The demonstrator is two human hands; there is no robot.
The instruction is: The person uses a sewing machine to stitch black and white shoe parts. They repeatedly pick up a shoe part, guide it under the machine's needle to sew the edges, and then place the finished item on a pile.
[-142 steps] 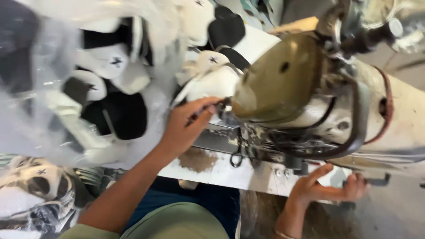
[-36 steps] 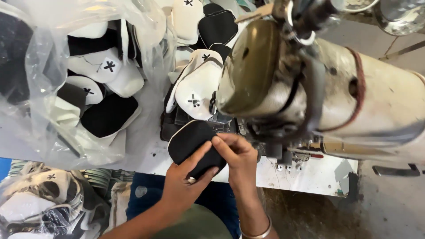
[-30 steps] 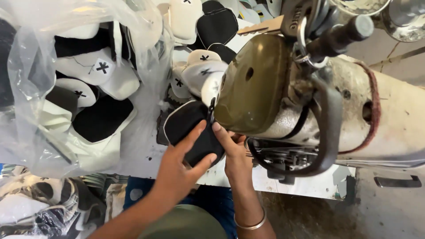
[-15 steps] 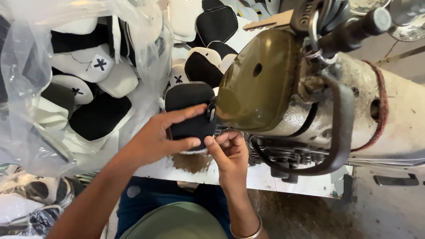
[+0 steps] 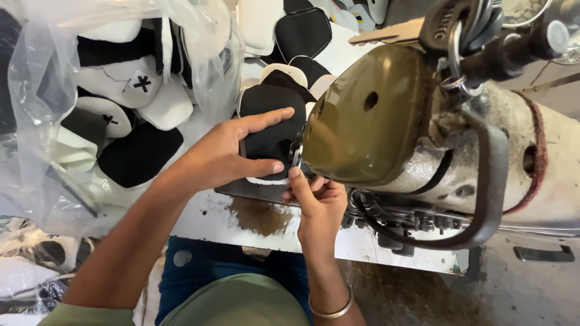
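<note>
The left hand [image 5: 226,154] lay flat over a black mesh fabric piece [image 5: 270,130] with a white backing, its fingers [image 5: 266,119] spread and pressing it down on the surface [image 5: 266,220] beside the olive-green head of the sewing machine [image 5: 374,115]. The right hand [image 5: 317,202] reached in from the near edge, its fingers pinched on the piece's lower edge close to the needle area. A clear plastic bag [image 5: 54,139] filled with white and black cut pieces, some marked with a small black cross, sat toward the left edge of the surface. More black and white pieces [image 5: 305,33] were stacked at the far edge.
</note>
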